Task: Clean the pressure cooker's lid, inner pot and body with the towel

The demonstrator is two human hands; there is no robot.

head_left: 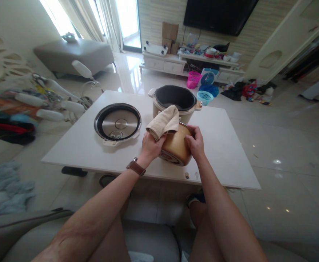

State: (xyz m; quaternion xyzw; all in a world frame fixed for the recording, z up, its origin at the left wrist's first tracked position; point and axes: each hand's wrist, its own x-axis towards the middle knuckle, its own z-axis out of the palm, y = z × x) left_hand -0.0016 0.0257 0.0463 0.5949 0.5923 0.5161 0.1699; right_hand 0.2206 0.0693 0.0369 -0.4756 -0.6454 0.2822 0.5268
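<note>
A golden-brown inner cooking pot [176, 146] is tilted above the table's near side, its base turned partly toward me. My right hand [196, 143] grips its rim and side on the right. At the pot's left, my left hand [151, 146] is closed on a beige cloth [164, 123] that drapes over the rim; whether its fingers also hold the pot is hidden. Just behind stands the cooker body [159, 105], dark inside and uncovered. To the left, the round cooker lid [112, 122] lies with its metal underside up.
All this is on a white table [219, 145] with small stickers near its front edge. A lamp with white shades [72, 106] stands close to the left edge. Beyond are a pink basket [193, 80], a light-blue basket [204, 97] and a white TV cabinet [163, 63].
</note>
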